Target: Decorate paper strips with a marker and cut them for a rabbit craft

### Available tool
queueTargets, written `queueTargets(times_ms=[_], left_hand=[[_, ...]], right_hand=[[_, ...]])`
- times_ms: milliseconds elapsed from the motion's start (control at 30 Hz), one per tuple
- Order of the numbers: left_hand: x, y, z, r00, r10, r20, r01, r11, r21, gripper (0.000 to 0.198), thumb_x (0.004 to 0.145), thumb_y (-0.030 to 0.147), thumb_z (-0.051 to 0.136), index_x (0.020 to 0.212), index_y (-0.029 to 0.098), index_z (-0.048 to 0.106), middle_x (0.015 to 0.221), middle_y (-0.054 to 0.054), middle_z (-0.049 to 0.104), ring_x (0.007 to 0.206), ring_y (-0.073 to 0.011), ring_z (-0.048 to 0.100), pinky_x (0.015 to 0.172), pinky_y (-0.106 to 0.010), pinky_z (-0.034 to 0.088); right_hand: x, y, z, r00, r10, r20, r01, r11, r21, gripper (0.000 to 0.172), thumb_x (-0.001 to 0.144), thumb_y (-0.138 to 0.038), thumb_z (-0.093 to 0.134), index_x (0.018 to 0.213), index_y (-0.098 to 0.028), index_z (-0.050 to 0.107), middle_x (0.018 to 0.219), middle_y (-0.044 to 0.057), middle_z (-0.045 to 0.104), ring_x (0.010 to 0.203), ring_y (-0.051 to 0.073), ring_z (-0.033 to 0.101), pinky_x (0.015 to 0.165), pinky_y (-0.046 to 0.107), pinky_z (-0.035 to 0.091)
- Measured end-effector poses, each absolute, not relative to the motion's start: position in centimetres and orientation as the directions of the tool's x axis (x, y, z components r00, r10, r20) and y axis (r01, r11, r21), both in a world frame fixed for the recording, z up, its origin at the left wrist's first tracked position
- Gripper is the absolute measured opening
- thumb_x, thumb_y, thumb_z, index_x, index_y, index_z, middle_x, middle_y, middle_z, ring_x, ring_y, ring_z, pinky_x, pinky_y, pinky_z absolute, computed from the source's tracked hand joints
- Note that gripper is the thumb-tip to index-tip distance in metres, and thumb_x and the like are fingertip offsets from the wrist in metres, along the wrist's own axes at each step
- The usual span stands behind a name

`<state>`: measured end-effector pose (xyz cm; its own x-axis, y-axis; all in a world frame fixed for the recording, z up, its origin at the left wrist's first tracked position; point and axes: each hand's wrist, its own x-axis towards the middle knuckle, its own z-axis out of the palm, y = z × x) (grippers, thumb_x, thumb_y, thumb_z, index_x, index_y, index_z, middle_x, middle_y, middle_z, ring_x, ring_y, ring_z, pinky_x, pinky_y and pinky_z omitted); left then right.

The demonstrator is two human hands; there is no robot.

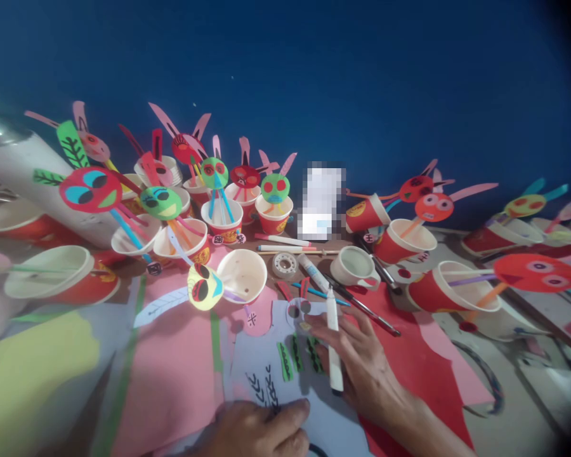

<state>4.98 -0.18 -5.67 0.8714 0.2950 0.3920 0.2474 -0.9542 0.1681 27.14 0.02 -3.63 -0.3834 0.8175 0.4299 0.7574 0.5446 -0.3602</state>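
My right hand (366, 368) is closed around a white marker (334, 346), which stands steeply between the fingers. Its fingertips are beside a small cut-out (297, 311) with red ears and dark round eyes. On the grey-blue paper (333, 419) lie several green strips (285, 362) with black zigzag lines. Rows of black marks (261, 387) show on the same sheet. My left hand (261, 431) rests low on the paper, index finger stretched out, other fingers loosely bent and partly cut off by the frame's edge.
Paper cups (242, 273) with coloured paper faces on sticks line the back and both sides. Around the middle are a tape roll (285, 265), a glue stick (313, 273), a mug (354, 266) and pens. Pink paper (171, 374) and red paper (400, 381) lie alongside.
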Motion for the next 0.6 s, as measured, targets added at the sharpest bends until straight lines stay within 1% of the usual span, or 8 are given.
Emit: queueTargets(times_ms=[133,267,300,367,400,467,533,600], left_hand=[[5.2,-0.1,-4.8,0.843,0.351,0.407,0.278,-0.933,0.230,0.019,0.087,0.015,0.042,0.076,0.020,0.057,0.104,0.002,0.070,0.041,-0.0090,0.054,0.034,-0.025,0.039],[4.6,-0.2,-2.4,0.760,0.484,0.434,0.219,-0.819,0.531,0.021,0.093,0.022,0.039,0.094,0.021,0.060,0.097,-0.001,0.070,0.070,-0.0116,0.066,0.057,-0.020,0.050],[4.3,-0.1,-1.5,0.696,0.576,0.429,0.182,-0.719,0.671,0.023,0.093,0.028,0.039,0.097,0.022,0.060,0.094,-0.003,0.069,0.074,-0.0132,0.065,0.063,-0.021,0.051],[4.0,0.3,0.1,0.588,0.808,0.036,0.230,-0.209,0.950,0.023,0.092,0.033,0.041,0.100,0.022,0.060,0.093,-0.004,0.067,0.066,-0.0113,0.060,0.063,-0.022,0.050],[3.9,0.6,0.8,0.587,0.788,-0.187,0.171,0.105,0.980,0.028,0.093,0.037,0.036,0.097,0.021,0.059,0.089,-0.003,0.065,0.051,-0.0078,0.052,0.051,-0.020,0.046],[4.0,1.1,1.7,0.535,0.751,-0.388,-0.074,0.499,0.863,0.039,0.090,0.047,0.032,0.103,0.019,0.055,0.087,-0.005,0.060,0.045,-0.0061,0.043,0.039,-0.019,0.035],[4.2,1.4,1.8,0.528,0.687,-0.499,-0.168,0.660,0.732,0.050,0.090,0.052,0.023,0.106,0.016,0.053,0.088,-0.008,0.058,0.054,-0.0096,0.050,0.044,-0.021,0.040],[4.5,1.5,1.5,0.520,0.654,-0.549,-0.125,0.694,0.709,0.061,0.092,0.052,0.007,0.108,0.014,0.052,0.089,-0.010,0.059,0.065,-0.0140,0.057,0.056,-0.027,0.049]], right_hand=[[27.9,-0.6,-3.4,-0.279,0.841,0.464,0.736,0.497,-0.459,0.026,0.087,-0.014,0.048,0.113,-0.020,0.051,0.098,0.006,0.071,0.087,0.022,0.062,0.085,0.042,0.036],[28.4,-1.6,-3.1,-0.141,0.882,0.449,0.667,0.420,-0.616,0.034,0.097,-0.040,0.027,0.114,-0.023,0.051,0.076,0.002,0.068,0.075,0.023,0.062,0.080,0.042,0.042],[28.3,-1.8,-2.9,-0.092,0.889,0.449,0.653,0.394,-0.647,0.037,0.097,-0.043,0.025,0.115,-0.024,0.051,0.069,0.001,0.065,0.070,0.022,0.062,0.077,0.041,0.043],[27.9,-2.2,-2.5,-0.007,0.888,0.460,0.646,0.356,-0.676,0.029,0.096,-0.038,0.032,0.112,-0.026,0.054,0.064,-0.001,0.063,0.063,0.021,0.061,0.072,0.039,0.046],[27.5,-2.3,-2.2,0.009,0.881,0.474,0.652,0.354,-0.670,0.023,0.095,-0.032,0.038,0.109,-0.027,0.055,0.065,-0.001,0.064,0.062,0.021,0.061,0.071,0.038,0.047],[26.5,-2.6,-1.6,-0.037,0.859,0.510,0.672,0.400,-0.623,0.019,0.090,-0.018,0.047,0.104,-0.028,0.055,0.076,0.000,0.069,0.070,0.021,0.065,0.072,0.037,0.047],[25.4,-2.7,-1.0,-0.159,0.820,0.550,0.660,0.502,-0.559,0.020,0.087,-0.015,0.051,0.103,-0.028,0.053,0.089,0.003,0.072,0.080,0.022,0.067,0.075,0.038,0.047],[24.3,-2.9,-0.8,-0.268,0.771,0.578,0.626,0.595,-0.503,0.018,0.087,-0.025,0.056,0.104,-0.025,0.051,0.094,0.006,0.073,0.087,0.024,0.067,0.081,0.041,0.045]])
